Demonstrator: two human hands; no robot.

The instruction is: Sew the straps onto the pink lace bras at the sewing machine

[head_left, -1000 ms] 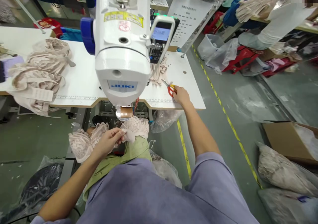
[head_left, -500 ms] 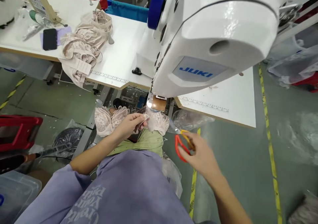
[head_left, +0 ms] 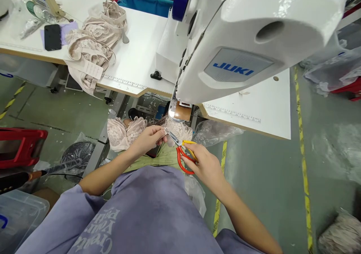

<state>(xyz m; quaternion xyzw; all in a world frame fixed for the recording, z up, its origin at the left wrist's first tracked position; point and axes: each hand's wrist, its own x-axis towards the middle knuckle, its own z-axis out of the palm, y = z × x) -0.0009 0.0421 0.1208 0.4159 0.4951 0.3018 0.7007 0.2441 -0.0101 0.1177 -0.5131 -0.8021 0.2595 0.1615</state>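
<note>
A pale pink lace bra [head_left: 117, 133] lies across my lap, its cups to either side of my left hand. My left hand [head_left: 153, 136] is closed, pinching an edge of the bra between thumb and fingers just below the sewing machine's needle area. In my right hand [head_left: 205, 162] is a pair of scissors [head_left: 180, 152] with one red and one yellow handle loop. The scissors' blade tips meet the fabric at my left fingertips. Whether the blades are fully closed is hard to make out.
A white sewing machine [head_left: 237, 58] looms over my hands. On its white table [head_left: 141, 40] lie a heap of beige lace bras [head_left: 97, 40] and a black phone [head_left: 52, 37]. A red stool [head_left: 22, 147] stands at left; plastic bags [head_left: 217, 132] hang below the table's edge.
My right hand has brought the scissors leftward, from beside the bra to the fabric edge at my left fingertips. My left hand keeps its pinch. The camera view has shifted slightly.
</note>
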